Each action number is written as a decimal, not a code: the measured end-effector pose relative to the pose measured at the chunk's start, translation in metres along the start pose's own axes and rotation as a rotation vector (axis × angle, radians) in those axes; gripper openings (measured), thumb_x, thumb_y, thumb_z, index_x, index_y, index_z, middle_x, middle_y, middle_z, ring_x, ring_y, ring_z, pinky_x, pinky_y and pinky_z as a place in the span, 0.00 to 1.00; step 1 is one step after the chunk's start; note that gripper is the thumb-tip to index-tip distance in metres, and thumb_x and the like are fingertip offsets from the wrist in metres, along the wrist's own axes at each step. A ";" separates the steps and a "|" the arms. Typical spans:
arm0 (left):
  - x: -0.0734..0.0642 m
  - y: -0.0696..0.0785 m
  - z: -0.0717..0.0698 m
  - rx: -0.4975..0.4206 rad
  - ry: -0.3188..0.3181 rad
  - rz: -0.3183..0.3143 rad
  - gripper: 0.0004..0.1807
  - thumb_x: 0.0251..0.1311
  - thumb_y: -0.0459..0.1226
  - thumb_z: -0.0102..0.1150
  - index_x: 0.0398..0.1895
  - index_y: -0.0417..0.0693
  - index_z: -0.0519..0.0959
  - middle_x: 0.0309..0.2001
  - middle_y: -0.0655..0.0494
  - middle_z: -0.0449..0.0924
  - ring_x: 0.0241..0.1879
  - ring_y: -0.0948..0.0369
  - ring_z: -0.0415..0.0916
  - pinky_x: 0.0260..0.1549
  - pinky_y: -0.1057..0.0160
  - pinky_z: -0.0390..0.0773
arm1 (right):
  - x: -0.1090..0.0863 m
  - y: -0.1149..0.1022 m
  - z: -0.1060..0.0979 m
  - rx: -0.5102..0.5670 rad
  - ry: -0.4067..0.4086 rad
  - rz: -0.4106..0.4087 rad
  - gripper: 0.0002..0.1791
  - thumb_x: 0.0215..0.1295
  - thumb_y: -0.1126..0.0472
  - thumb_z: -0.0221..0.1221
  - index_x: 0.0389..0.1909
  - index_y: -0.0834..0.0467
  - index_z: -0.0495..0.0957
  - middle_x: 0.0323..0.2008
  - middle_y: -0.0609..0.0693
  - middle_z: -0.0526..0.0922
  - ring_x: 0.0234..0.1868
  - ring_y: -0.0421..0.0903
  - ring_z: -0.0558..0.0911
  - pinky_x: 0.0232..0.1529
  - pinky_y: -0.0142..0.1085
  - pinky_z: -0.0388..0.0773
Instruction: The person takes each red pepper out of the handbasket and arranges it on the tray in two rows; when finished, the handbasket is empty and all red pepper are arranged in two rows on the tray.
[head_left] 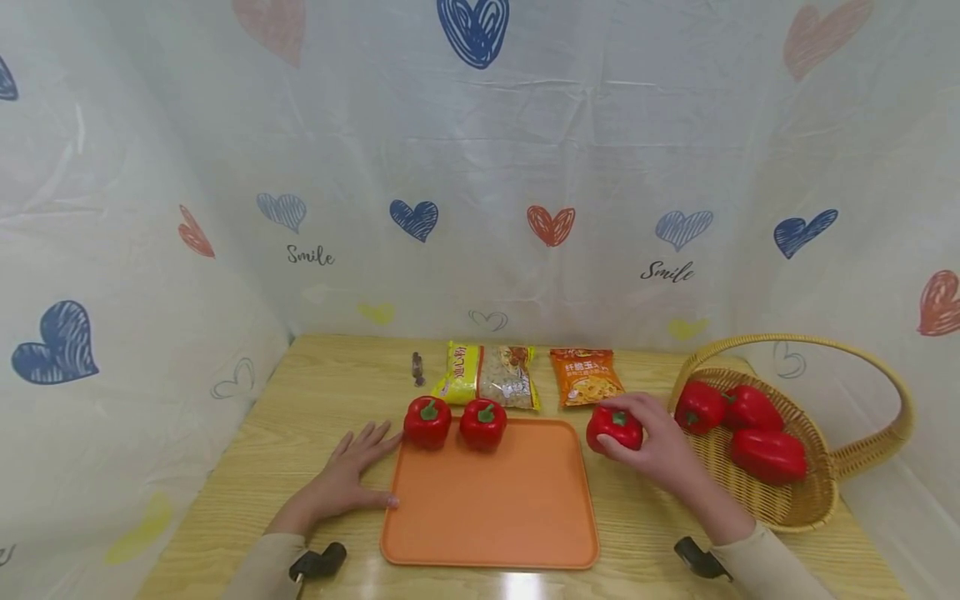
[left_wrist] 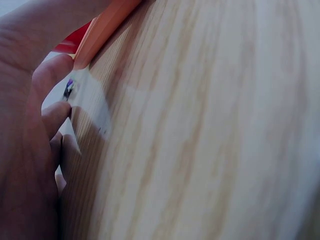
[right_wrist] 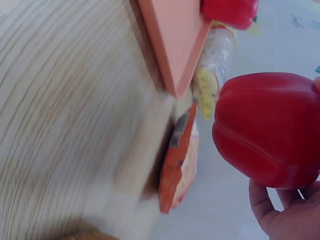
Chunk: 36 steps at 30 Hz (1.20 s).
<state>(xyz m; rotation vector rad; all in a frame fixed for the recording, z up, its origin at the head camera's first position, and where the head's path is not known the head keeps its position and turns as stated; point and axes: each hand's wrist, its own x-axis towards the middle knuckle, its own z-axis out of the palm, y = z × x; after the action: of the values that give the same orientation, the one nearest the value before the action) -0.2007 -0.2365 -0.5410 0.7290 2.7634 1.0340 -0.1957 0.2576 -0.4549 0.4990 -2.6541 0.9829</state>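
Observation:
My right hand [head_left: 660, 446] grips a red bell pepper [head_left: 615, 429] between thumb and fingers, just right of the orange tray [head_left: 495, 500]. In the right wrist view that pepper [right_wrist: 270, 130] fills much of the right side, with fingertips [right_wrist: 260, 200] under it. Two more red bell peppers, one at the tray's far left corner [head_left: 427, 422] and its neighbour [head_left: 483, 424], sit along the far edge. My left hand [head_left: 345, 479] lies with fingers spread at the tray's left edge, its thumb touching the rim. Those fingers are partly hidden in the left wrist view.
On the right stands a wicker basket [head_left: 813, 508] with a tall handle, holding three red bell peppers [head_left: 768, 456]. Behind the tray lie a yellow and clear food packet [head_left: 491, 375], an orange snack packet [head_left: 585, 377] and a small dark wrapped item [head_left: 417, 369]. A curtain [head_left: 480, 167] hangs behind.

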 end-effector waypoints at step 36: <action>0.000 -0.001 0.000 0.005 0.000 -0.004 0.54 0.48 0.61 0.74 0.79 0.56 0.63 0.79 0.41 0.53 0.79 0.37 0.39 0.71 0.31 0.32 | 0.039 -0.020 0.082 0.084 -0.145 -0.023 0.25 0.54 0.51 0.76 0.54 0.48 0.83 0.54 0.48 0.79 0.54 0.49 0.78 0.51 0.47 0.82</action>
<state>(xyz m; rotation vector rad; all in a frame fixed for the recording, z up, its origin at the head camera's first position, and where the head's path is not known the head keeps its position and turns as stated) -0.2010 -0.2367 -0.5419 0.7242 2.7668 1.0271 -0.2335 0.1799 -0.4897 0.6406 -2.7350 1.0946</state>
